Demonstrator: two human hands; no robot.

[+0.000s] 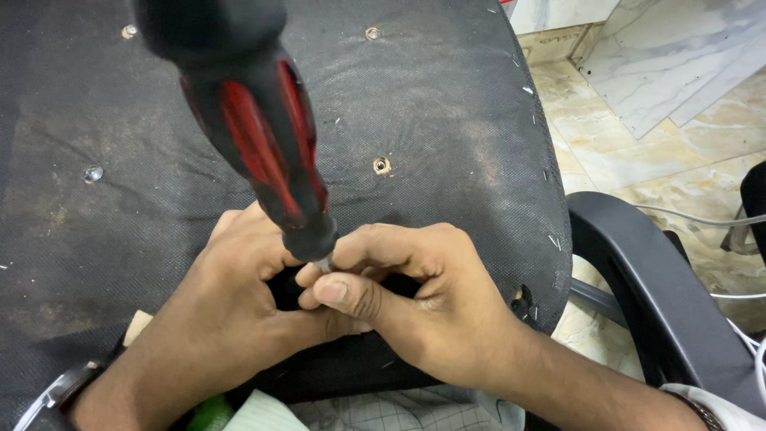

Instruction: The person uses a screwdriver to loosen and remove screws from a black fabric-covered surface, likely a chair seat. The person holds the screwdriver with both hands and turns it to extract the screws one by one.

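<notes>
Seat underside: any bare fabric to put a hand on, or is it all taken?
Bare fabric lies between the screwdriver handle and the stapled right edge, broken only by a screw hole. More lies left, around a screw head. Crowded at bottom centre: left hand and right hand meet at the screwdriver's tip.

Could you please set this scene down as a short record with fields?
surface: underside of a chair seat, black fabric, dusty
tool: screwdriver, black and red handle, upright, tip down between the hands
left hand: beside the shaft, fingers curled at its base
right hand: thumb and fingertips pinching the shaft near the tip
screw holes: one open hole above the hands, another near the top edge
screw head: at the left
armrest: black, to the right
floor: marble tiles
</notes>
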